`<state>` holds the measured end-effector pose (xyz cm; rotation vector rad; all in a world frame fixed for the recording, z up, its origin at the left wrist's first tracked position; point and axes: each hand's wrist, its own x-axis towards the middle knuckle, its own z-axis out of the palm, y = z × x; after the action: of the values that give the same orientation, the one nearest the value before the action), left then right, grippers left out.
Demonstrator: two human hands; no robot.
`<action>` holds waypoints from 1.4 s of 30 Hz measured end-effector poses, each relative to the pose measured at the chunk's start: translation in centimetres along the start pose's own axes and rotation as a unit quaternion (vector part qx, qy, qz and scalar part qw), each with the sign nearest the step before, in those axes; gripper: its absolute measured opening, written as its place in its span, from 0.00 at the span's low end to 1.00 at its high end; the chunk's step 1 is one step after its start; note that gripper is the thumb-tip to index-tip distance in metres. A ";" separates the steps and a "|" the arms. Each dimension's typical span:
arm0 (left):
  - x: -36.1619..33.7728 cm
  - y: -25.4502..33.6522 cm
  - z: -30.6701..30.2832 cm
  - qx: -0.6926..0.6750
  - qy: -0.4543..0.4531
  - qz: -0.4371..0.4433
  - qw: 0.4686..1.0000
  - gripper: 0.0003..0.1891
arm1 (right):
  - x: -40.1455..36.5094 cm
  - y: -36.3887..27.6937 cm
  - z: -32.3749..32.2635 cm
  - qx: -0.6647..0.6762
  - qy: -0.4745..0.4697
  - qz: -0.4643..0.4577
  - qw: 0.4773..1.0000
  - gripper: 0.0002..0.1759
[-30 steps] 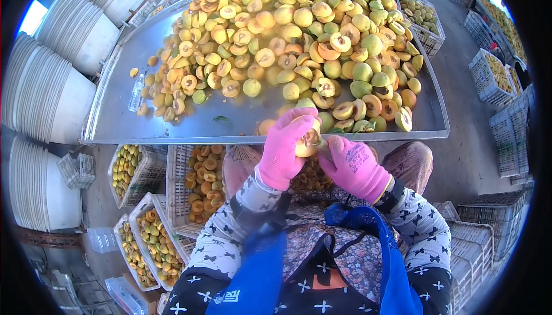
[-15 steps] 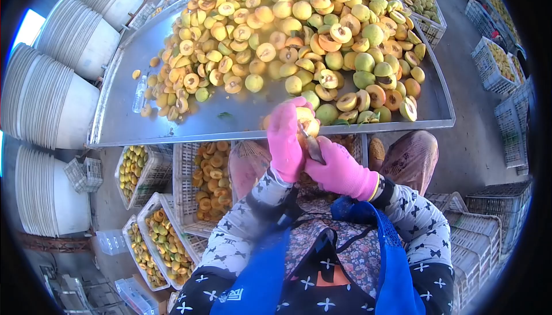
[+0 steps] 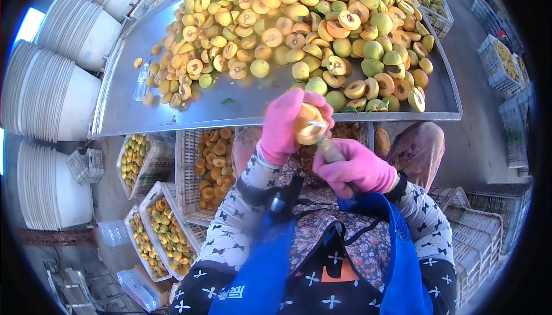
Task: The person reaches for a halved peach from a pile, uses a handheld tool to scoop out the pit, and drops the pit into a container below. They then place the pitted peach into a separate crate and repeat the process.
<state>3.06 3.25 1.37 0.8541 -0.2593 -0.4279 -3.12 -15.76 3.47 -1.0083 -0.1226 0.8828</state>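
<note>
Right hand (image 3: 360,169) drew back, gripping handle (image 3: 332,152); left hand (image 3: 282,124) cups fruit (image 3: 308,125)

The fruit pile (image 3: 276,39) sits on the table (image 3: 190,113), reaching near its right front corner, with a bottle (image 3: 141,82) by the left edge and a leaf (image 3: 229,101) near the front edge. Tubs (image 3: 75,30) stand past the left edge, and a crate (image 3: 183,171) sits below the front edge. A fruit (image 3: 309,126) sits in the left hand (image 3: 282,128), by the front edge.
</note>
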 end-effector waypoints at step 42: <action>4.8 -0.7 -10.0 -0.190 0.236 0.017 0.953 0.21 | 4.3 -1.5 -11.9 -0.602 0.260 -0.149 0.740 0.14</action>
<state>11.04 7.36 -5.27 0.5482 0.2467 -0.2192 6.23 -21.26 -3.26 -2.3407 -0.3955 0.0781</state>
